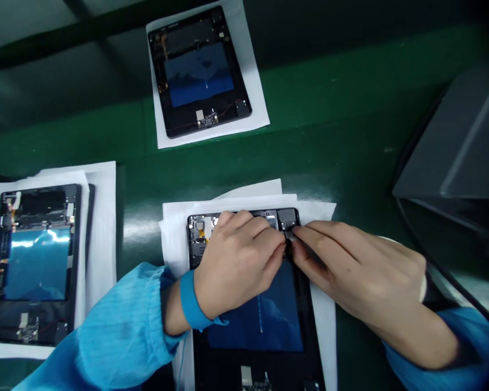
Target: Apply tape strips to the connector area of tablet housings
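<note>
An opened tablet [255, 331] with a blue inner panel lies on white sheets [179, 228] at the lower centre. Over its upper part, my left hand [240, 255] is closed, its thumb and index finger pinched near the right edge; what they hold is too small to name. Beside it, my right hand [350, 266] pinches a small grey piece [290, 235] between thumb and fingers, just below the dark square part at the tablet's upper right corner. The fingertips of both hands nearly meet. A blue band [193, 301] circles my left wrist.
A second opened tablet [199, 73] lies on white paper at the top centre. Another [36, 266] rests on stacked sheets at the left. A dark grey angular object [452, 141] stands at the right, with a black cable [444, 277] running below it. The table [309, 146] is green.
</note>
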Action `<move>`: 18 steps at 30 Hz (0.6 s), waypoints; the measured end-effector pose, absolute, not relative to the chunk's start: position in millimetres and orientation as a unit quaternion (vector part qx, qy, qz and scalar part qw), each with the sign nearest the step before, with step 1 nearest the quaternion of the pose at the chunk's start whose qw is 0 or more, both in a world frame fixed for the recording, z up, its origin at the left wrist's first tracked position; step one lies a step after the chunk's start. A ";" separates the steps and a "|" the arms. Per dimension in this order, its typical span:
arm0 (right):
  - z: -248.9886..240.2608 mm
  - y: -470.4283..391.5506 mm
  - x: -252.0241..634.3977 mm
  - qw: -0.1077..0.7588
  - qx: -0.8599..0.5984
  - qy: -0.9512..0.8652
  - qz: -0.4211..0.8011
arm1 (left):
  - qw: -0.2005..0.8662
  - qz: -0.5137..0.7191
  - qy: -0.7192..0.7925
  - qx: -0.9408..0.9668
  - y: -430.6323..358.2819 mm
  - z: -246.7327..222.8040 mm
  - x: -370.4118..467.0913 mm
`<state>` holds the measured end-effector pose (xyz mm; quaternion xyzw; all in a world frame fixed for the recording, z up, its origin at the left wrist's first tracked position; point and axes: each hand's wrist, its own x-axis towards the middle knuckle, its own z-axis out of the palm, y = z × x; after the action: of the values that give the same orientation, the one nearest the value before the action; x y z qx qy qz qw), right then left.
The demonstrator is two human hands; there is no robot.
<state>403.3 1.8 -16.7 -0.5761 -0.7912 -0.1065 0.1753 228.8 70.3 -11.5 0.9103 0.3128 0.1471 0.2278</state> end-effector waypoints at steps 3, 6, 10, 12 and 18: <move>-16.7 2.2 402.8 0.186 -0.571 -0.795 -0.086 | 0.225 0.145 0.311 0.912 69.9 -11.9 227.7; -16.6 1.2 401.8 0.198 -0.561 -0.801 -0.073 | 0.223 0.132 0.306 0.916 67.3 -12.1 226.2; -15.5 -1.6 401.7 0.201 -0.541 -0.814 -0.061 | 0.204 0.130 0.314 0.918 62.8 -12.6 224.3; -13.5 -2.7 401.5 0.195 -0.530 -0.823 -0.057 | 0.197 0.133 0.315 0.919 61.7 -12.7 223.7; -3.7 -4.7 394.4 0.131 -0.512 -0.844 -0.095 | 0.204 0.121 0.313 0.920 62.7 -11.7 224.2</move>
<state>394.4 -4.7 -3.7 -0.5118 -0.8437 -0.0951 0.1311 224.2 62.7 -11.7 0.9197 0.3127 0.1207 0.2044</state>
